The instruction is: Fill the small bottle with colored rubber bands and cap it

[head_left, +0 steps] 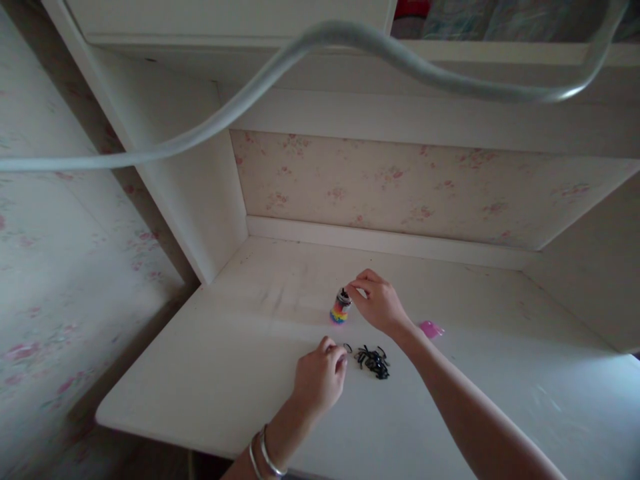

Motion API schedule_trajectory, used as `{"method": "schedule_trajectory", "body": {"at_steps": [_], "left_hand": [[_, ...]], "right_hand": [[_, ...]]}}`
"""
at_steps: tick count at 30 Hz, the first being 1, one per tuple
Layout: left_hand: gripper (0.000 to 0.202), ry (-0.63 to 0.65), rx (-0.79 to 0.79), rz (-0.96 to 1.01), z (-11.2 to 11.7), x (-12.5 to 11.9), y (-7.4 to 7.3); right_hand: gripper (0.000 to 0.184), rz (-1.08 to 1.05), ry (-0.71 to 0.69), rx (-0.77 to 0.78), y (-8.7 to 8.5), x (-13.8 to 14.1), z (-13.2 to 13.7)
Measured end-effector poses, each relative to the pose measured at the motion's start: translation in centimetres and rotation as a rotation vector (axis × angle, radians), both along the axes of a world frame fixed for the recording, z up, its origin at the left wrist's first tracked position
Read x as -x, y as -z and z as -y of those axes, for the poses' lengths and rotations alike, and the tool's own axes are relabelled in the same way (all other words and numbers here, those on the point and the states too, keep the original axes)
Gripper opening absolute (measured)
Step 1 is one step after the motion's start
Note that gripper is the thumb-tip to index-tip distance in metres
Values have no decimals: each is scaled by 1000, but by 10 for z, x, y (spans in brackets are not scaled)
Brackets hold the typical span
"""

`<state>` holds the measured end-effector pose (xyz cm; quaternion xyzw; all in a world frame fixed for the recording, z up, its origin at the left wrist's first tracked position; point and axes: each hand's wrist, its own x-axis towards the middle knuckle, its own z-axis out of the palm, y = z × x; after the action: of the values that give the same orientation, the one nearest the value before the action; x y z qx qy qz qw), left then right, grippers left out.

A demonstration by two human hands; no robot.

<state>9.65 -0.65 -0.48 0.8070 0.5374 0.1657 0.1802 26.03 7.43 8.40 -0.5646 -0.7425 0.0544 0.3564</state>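
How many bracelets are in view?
2: one bracelet on the left wrist, another bracelet just behind it, farther from the left hand. More may be hidden below the frame.

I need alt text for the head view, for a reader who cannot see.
A person's right hand is at the top of a multicoloured jar on a white desk. The left hand, silver bracelets on its wrist, is beside a pile of black bands; a pink object lies to the right.
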Motion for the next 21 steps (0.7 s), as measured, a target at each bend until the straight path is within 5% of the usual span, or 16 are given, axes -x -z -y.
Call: {"method": "schedule_trajectory", "body": {"at_steps": [8,16,21], "left_hand": [[20,-24,-5,10,-6,0,0],[20,31,18,-110,-14,-6,-9],[17,36,14,-126,-21,-14,-11]], "right_hand": [[27,-229,36,14,3,-24,23],[34,-366,127,159,68,-50,91],[31,-250,217,237,103,-65,116]]}}
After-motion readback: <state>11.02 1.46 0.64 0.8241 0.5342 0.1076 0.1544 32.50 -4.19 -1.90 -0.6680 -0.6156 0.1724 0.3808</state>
